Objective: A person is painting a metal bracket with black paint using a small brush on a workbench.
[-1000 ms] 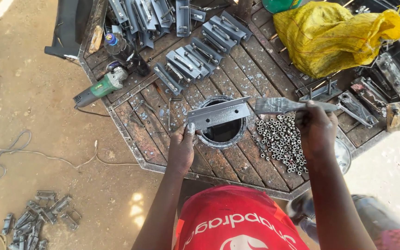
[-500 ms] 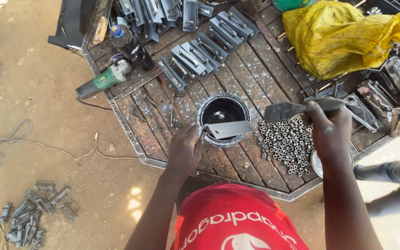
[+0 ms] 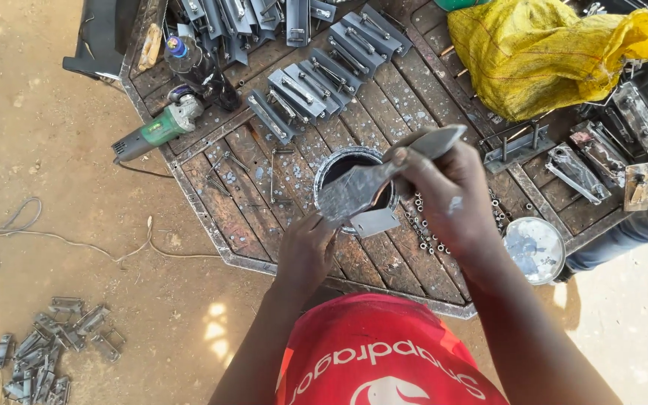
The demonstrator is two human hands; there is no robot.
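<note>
The right hand has swung its paintbrush in over the paint can, fingers clamped on the handle. The left hand grips a grey metal bracket (partly hidden) at the can's near rim, mid-workbench.

Head-worn view, steeply down, close

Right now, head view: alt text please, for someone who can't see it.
Seen from above, a person's right hand holds a paint-coated brush over an open paint can on a metal worktable, while the left hand grips a small grey metal plate. Grey brackets, an angle grinder and a yellow sack lie around.
</note>
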